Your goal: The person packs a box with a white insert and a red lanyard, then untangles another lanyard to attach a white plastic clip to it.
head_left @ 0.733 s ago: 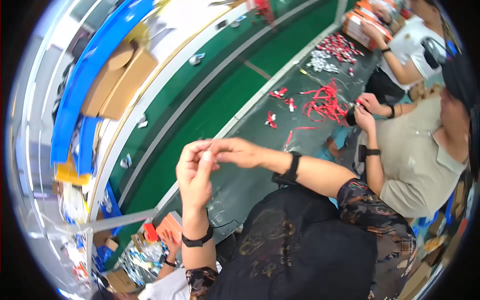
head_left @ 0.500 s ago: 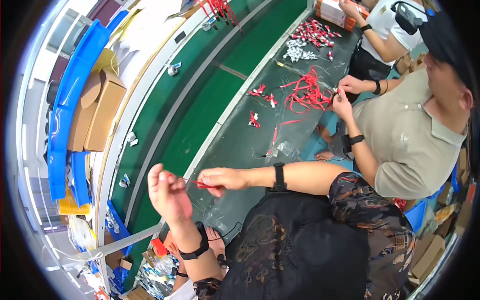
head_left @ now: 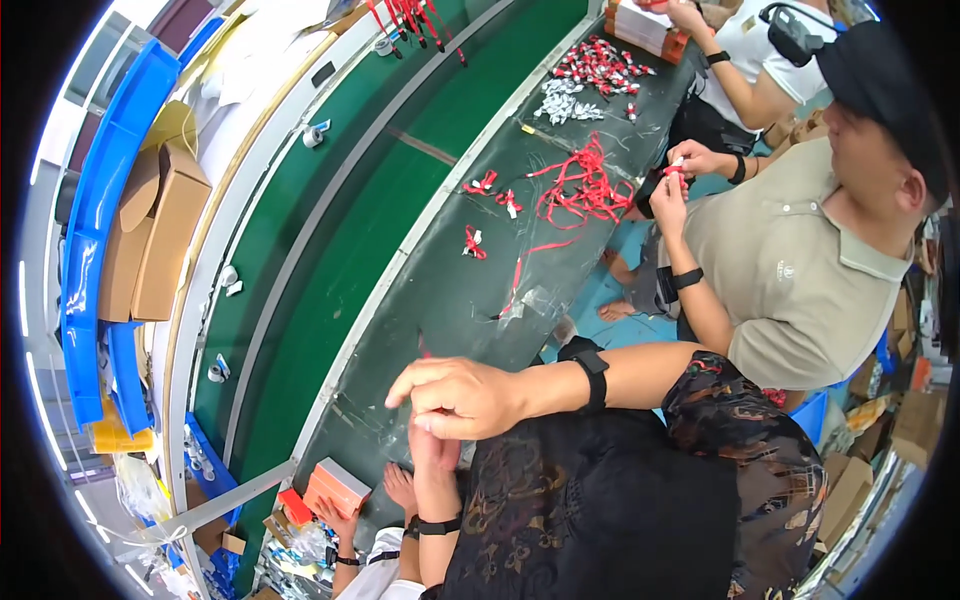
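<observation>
My right hand (head_left: 462,398) is in front of my body above the near end of the dark work surface, its fingers curled and closed. A short stretch of red strap (head_left: 424,345) shows just past its knuckles; the rest is hidden by the hand. Close under it, my left hand (head_left: 436,455) is raised and touches or nearly touches the right, so its fingertips are covered. Farther along the surface lie a tangle of red straps (head_left: 585,190), small folded red-and-white pieces (head_left: 473,242) and a single loose red strap (head_left: 518,278).
Beside the dark surface (head_left: 440,290) runs a green conveyor belt (head_left: 330,290). A co-worker's hands (head_left: 672,185) hold a red-and-white piece at right. At lower left another person's hand touches an orange-and-white box (head_left: 337,487). Red-and-white (head_left: 600,65) and white pieces (head_left: 565,105) are heaped far off.
My hands were apart with a red strap stretched between them; now they have come together, lower and nearer my body. The orange-and-white box has come into sight at lower left.
</observation>
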The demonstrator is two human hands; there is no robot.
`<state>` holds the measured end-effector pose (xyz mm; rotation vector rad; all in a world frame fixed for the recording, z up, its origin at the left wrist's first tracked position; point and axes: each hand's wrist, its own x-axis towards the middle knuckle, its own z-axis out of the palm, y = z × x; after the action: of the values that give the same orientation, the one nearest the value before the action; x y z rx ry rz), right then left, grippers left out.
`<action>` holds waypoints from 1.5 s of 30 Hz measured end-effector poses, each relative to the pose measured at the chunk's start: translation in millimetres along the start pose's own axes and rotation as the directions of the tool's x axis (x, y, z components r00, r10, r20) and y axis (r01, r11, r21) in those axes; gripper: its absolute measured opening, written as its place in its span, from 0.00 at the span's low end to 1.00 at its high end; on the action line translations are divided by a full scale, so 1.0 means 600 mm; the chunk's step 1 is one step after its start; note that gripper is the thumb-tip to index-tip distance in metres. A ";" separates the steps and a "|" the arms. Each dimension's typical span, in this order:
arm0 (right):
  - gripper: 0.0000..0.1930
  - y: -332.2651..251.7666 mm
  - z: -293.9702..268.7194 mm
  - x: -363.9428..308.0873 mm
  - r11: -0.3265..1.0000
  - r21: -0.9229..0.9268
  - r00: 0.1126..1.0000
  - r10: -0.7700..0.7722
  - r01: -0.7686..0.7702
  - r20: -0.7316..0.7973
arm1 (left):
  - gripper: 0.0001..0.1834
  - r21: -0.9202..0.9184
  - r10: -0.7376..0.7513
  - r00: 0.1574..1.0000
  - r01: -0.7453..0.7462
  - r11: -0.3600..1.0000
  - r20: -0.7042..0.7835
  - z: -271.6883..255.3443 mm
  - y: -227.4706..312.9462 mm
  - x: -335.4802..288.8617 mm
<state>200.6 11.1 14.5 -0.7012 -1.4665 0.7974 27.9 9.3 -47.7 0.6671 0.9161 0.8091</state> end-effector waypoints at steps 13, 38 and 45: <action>0.10 -0.053 0.009 0.052 0.812 -0.583 1.000 0.026 -0.016 0.008 | 0.41 -0.116 0.228 0.971 -0.218 0.969 0.078 0.082 0.068 -0.017; 0.15 0.539 -0.727 -0.030 -0.102 -0.401 0.383 0.157 -0.910 -0.910 | 0.14 0.636 -0.077 0.890 0.379 0.672 -0.449 -0.012 -0.021 0.100; 0.10 0.575 -0.814 -0.067 -0.368 -0.543 0.458 0.296 -0.755 -0.838 | 0.13 0.535 -0.074 0.814 0.444 0.719 -0.577 -0.013 -0.031 0.079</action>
<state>676.4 208.4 -291.7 -2.8521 -0.9501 0.0369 44.4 39.8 -85.6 0.9032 1.8098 0.3728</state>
